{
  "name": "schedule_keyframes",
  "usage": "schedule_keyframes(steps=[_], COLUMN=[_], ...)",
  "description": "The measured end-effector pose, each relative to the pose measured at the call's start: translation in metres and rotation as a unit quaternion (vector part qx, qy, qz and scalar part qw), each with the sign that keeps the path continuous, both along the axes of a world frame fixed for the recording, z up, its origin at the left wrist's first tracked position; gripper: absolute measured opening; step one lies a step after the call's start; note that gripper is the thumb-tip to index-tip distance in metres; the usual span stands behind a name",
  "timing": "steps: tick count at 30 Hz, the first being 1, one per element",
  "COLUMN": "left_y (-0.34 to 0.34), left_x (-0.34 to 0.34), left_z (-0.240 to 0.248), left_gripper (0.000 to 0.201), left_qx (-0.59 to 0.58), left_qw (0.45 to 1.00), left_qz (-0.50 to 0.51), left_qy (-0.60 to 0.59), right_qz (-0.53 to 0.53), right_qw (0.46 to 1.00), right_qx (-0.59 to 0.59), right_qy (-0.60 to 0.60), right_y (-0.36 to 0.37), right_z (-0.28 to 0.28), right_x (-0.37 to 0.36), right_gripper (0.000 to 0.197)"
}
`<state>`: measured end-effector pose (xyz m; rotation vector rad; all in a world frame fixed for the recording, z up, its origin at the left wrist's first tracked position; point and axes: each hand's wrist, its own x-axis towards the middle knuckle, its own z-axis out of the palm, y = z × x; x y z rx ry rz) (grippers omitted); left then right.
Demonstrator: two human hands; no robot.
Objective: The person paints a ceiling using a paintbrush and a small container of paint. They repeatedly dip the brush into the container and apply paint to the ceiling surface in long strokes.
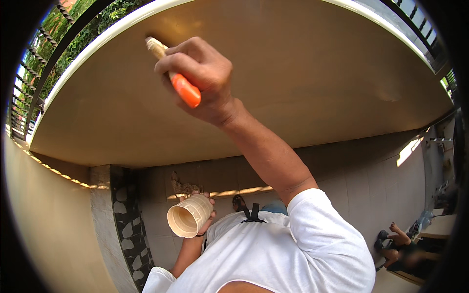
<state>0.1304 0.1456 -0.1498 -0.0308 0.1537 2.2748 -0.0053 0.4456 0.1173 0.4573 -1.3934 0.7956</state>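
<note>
My right hand (202, 73) is raised and closed around a paintbrush (186, 91) with an orange handle. The pale brush end points up and left, at or close to the tan wall (303, 93); whether the bristles touch it is hard to tell. Lower down, at waist height, my left hand (207, 225) grips a cream plastic cup (189, 215) from its right side and from behind. The cup is tilted so its mouth faces me. Its inside looks cream-coloured, and how much paint it holds cannot be made out.
A white ledge (73, 80) tops the wall, with dark metal railings (41, 63) and greenery beyond. A stone-patterned pillar strip (128, 215) stands at left. A crumpled cloth (183, 184) lies on the tiled floor (356, 185). Another person (398, 241) is at lower right.
</note>
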Motion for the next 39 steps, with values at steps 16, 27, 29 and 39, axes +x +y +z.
schedule_keyframes(steps=[16,27,29,39], left_y=[0.016,0.015,0.014,0.008], left_x=[0.004,0.002,0.002,-0.001], left_z=[-0.012,-0.005,-0.006,-0.002], left_gripper=[0.056,0.058,0.058,0.059], left_qx=[0.085,0.056,0.052,0.046], left_qw=[0.996,0.998,0.998,0.996], left_qz=[-0.015,-0.041,-0.046,-0.074], left_qy=[0.004,-0.007,-0.009,-0.035], right_qz=[-0.428,-0.045,-0.034,-0.591], right_qw=[0.86,0.975,0.978,0.804], right_qx=[-0.242,0.17,0.106,-0.028], right_qy=[0.138,-0.137,-0.177,0.061], right_y=[0.249,0.018,0.067,0.212], right_z=[0.009,-0.076,-0.071,-0.015], right_x=[0.175,0.081,0.1,0.194], right_gripper=[0.01,0.026,0.025,0.013])
